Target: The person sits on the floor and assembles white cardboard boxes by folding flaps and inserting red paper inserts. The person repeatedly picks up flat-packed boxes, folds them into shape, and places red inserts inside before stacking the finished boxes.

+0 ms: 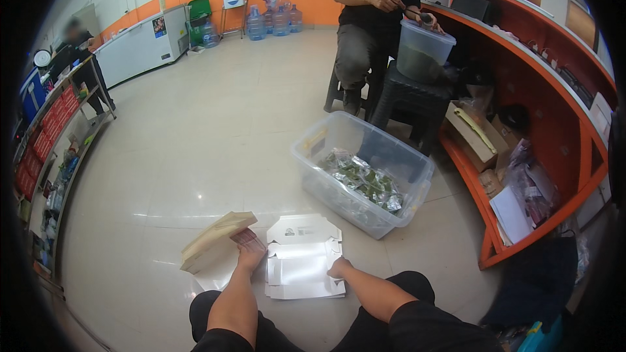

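Observation:
On the floor between my knees lies a small stack of flat, unfolded white box blanks (303, 257), with cut flaps and crease lines. My right hand (339, 268) pinches the right edge of the stack, its fingertips partly hidden. To the left, my left hand (250, 257) is closed on a red-printed cardboard piece (246, 238). Beside it a cream cardboard sheet (212, 241) stands tilted, touching or very near that piece; I cannot tell whether they are joined.
Ahead to the right, a clear plastic bin (339, 205) holds several silver-and-green packets. Beyond it a seated person (375, 0) handles a translucent bucket (424, 52) on a black stool (407, 101). An orange counter (521, 221) borders the right, a metal shelf (72, 182) the left.

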Available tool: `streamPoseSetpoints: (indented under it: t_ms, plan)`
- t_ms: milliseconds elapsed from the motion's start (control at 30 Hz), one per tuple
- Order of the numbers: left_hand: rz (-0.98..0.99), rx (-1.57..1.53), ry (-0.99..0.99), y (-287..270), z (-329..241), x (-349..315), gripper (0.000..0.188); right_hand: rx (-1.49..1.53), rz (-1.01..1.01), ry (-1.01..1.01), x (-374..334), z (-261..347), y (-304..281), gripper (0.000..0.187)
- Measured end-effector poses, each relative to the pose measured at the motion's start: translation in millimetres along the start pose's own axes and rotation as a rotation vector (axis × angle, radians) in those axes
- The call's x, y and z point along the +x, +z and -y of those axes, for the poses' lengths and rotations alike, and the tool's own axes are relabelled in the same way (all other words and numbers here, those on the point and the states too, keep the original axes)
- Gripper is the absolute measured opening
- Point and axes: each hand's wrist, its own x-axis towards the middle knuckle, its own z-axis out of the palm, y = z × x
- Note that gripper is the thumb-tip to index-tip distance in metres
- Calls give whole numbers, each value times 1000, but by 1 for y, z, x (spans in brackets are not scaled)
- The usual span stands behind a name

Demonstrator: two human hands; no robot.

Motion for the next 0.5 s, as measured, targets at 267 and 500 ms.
streamPoseSetpoints:
  t_ms: [267, 500]
  plan:
    - [250, -9, -549, -94, -104, 11, 95, 304, -272, 196, -6, 8, -9, 48]
    - [489, -292, -164, -186, -219, 1, 90, 291, -344, 157, -11, 22, -25, 25]
